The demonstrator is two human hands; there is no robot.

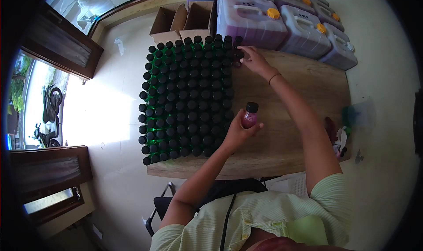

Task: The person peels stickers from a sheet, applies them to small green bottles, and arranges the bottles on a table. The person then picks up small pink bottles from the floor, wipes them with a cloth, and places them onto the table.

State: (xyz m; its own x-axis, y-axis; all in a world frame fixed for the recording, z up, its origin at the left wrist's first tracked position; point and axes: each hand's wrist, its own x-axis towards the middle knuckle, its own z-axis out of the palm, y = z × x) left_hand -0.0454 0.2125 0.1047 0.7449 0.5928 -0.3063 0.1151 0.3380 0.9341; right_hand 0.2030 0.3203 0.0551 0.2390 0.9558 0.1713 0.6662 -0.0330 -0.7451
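My left hand [241,132] is wrapped round a small clear bottle [250,115] with pinkish-purple liquid and a black cap, held upright above the table. Further off, my right hand [256,60] has its thumb and fingers about another black-capped bottle [237,55] at the far right corner of a dense block of bottles. Row upon row of green bottles [189,94] with black caps stand close together on the left half of the table, just left of both hands. Mostly their caps show from above.
The wooden table [286,132] has a crumpled cloth [339,141] and a clear-and-green container [354,115] near its right edge. Large jerrycans [251,22] of purplish liquid with orange caps line its far side, beside open cardboard boxes [198,19]. A black chair [163,204] is by the near edge.
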